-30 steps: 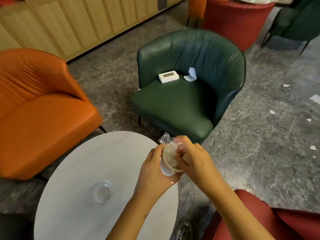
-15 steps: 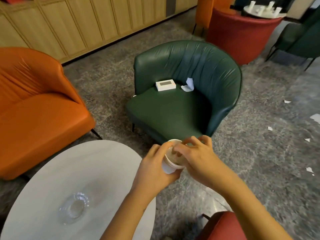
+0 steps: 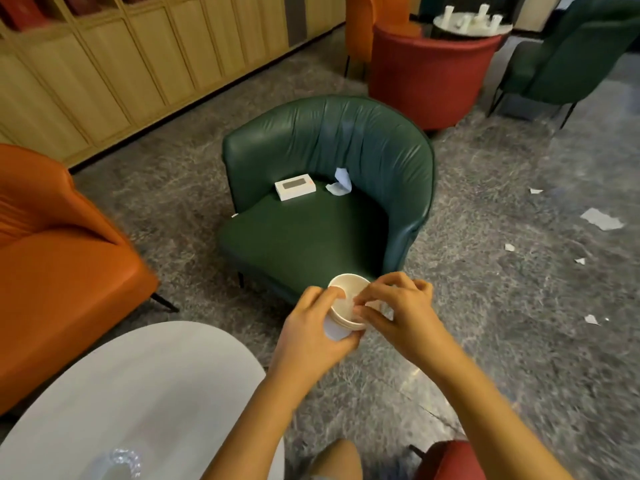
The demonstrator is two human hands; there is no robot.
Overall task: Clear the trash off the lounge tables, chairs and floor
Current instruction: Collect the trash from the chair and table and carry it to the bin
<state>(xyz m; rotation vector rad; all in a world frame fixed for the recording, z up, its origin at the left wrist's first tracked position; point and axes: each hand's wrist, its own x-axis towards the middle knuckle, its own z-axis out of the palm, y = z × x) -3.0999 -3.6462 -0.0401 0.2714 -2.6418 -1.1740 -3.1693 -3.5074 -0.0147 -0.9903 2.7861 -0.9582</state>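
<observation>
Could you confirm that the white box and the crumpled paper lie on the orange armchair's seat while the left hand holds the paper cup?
Not quite: the head view shows the white box and crumpled paper on the green armchair, not the orange one. The left hand does hold the paper cup.

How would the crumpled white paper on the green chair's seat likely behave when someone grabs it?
The crumpled paper looks thin and creased, so probably floppy and light. It leans against the backrest of the green chair, so a push would likely slide or topple it rather than roll it.
</observation>
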